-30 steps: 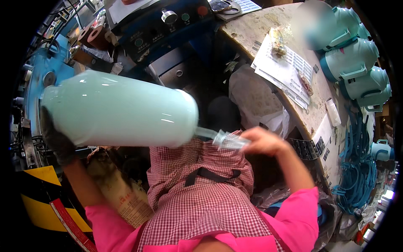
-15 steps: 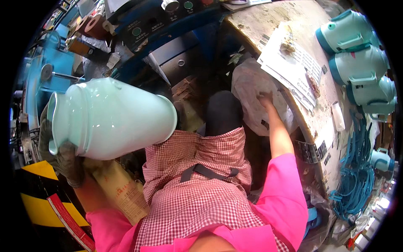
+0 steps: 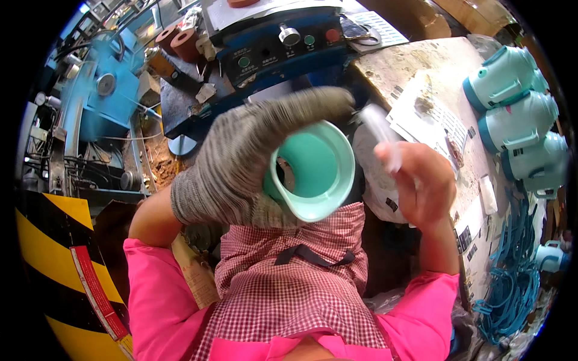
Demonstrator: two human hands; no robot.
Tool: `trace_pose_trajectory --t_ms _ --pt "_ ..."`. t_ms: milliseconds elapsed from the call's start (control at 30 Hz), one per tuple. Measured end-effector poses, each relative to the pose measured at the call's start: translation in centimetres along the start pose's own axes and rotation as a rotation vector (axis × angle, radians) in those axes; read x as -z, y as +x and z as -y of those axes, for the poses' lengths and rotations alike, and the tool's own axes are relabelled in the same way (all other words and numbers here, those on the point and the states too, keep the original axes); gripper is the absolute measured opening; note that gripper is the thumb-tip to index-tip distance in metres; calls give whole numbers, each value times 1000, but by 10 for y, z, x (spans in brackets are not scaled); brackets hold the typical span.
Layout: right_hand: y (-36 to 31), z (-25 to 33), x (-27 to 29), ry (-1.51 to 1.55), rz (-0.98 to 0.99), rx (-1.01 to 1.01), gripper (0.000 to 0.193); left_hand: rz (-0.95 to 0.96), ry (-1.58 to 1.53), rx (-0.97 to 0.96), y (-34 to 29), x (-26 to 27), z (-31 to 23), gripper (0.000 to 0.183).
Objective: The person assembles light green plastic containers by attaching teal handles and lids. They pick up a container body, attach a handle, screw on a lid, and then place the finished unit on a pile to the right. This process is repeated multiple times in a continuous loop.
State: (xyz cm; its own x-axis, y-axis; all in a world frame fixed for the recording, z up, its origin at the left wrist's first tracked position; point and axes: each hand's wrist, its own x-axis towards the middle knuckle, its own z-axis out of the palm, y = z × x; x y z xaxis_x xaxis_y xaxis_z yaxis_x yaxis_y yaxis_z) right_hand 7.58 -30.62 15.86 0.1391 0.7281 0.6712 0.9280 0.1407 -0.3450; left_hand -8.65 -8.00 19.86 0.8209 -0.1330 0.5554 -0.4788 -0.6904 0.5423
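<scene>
My left hand [image 3: 241, 153], in a grey knitted glove, grips a mint-green plastic jug body [image 3: 337, 201] over my lap. The jug's round mouth with its pouring lip faces up toward me, and most of its outer wall is hidden behind the glove. To the right of the jug, my bare right hand [image 3: 424, 180] pinches a translucent whitish plastic piece [image 3: 382, 129] between thumb and fingers. Motion blurs that piece, so its exact kind is unclear. Below and behind the right hand, a clear plastic bag [image 3: 376, 192] hangs beside the worktable.
The worn worktable [image 3: 409, 60] at right carries printed sheets [image 3: 442, 117] and a white tube [image 3: 487, 194]. Several mint-green jugs [image 3: 512, 123] lie stacked beyond it, above blue straps [image 3: 515, 271]. A machine control panel [image 3: 289, 51] stands ahead; a yellow-black striped surface [image 3: 51, 240] is at left.
My left hand has brought the jug from the left to the middle and turned its mouth up. My right hand has come up from the bag with the translucent plastic piece.
</scene>
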Motion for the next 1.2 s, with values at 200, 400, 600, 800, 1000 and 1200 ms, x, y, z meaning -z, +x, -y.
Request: trace_pose_trajectory --t_ms 200,400,600,800,1000,1200 --pt "25 58 31 -287 162 388 29 290 238 -135 3 5 -15 58" --pt "18 68 15 -127 293 377 18 365 352 -203 -6 -15 -22 53" --pt "6 68 15 -86 316 236 13 359 194 -159 1 -28 -24 57" --pt "15 53 38 132 809 72 13 478 174 -218 7 -47 -26 55" --pt "-68 -107 81 282 -410 -688 22 119 120 9 26 12 7 43" --pt "-167 -263 45 -779 5 -1105 30 -51 -606 1024 -9 -33 133 30"
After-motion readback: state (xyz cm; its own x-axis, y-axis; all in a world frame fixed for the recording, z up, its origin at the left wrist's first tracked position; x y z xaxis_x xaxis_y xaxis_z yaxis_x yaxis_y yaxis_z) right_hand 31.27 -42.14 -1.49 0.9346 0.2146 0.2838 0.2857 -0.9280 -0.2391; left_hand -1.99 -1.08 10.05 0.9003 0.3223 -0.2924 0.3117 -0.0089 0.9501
